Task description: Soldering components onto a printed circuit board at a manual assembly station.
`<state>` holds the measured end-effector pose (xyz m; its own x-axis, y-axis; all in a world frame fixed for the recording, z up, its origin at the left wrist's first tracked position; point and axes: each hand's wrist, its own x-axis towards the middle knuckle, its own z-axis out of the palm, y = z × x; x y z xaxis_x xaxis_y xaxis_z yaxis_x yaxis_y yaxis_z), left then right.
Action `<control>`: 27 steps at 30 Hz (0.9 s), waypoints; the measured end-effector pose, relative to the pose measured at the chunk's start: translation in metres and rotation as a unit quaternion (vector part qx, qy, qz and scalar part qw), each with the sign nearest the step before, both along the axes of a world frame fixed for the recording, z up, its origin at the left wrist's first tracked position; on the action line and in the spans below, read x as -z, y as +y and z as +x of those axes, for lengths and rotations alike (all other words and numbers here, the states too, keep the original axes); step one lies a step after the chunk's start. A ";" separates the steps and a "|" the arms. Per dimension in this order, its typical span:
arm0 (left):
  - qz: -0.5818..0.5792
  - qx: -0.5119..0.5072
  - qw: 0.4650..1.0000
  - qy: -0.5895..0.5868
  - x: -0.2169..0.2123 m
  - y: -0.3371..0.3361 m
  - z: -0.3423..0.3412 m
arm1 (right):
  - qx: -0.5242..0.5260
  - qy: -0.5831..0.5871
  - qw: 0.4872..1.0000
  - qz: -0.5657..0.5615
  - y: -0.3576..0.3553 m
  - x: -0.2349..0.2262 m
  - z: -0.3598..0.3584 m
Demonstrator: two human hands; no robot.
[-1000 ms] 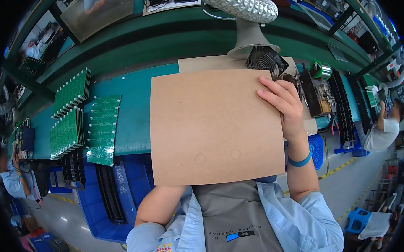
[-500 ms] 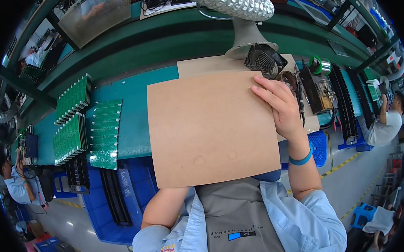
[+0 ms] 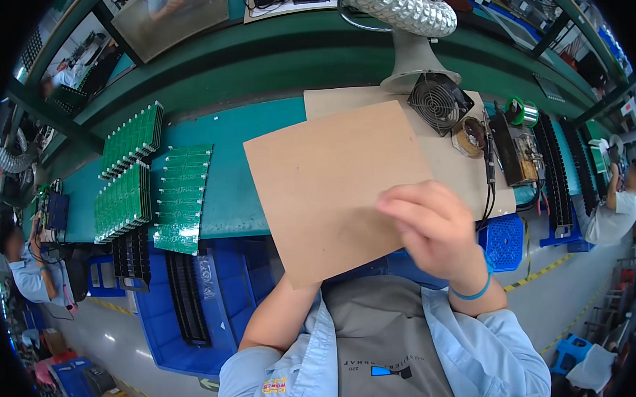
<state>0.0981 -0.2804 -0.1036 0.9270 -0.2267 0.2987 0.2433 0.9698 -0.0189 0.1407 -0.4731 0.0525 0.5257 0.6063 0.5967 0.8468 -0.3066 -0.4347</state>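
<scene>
Right hand (image 3: pixel 438 229) overlapped brown sheet (image 3: pixel 331 169), fingers blurred, grip undetermined; left fingers were hidden, unreadable. Uneven support risked tipping.

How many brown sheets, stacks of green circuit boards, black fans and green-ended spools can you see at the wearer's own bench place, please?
Brown sheets: 2
Stacks of green circuit boards: 2
Black fan: 1
Green-ended spool: 1
Total: 6
</scene>
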 end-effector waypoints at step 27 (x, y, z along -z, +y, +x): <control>0.547 -0.312 0.772 -0.089 -0.084 0.020 0.043 | -0.077 0.152 0.981 0.096 0.017 0.037 0.006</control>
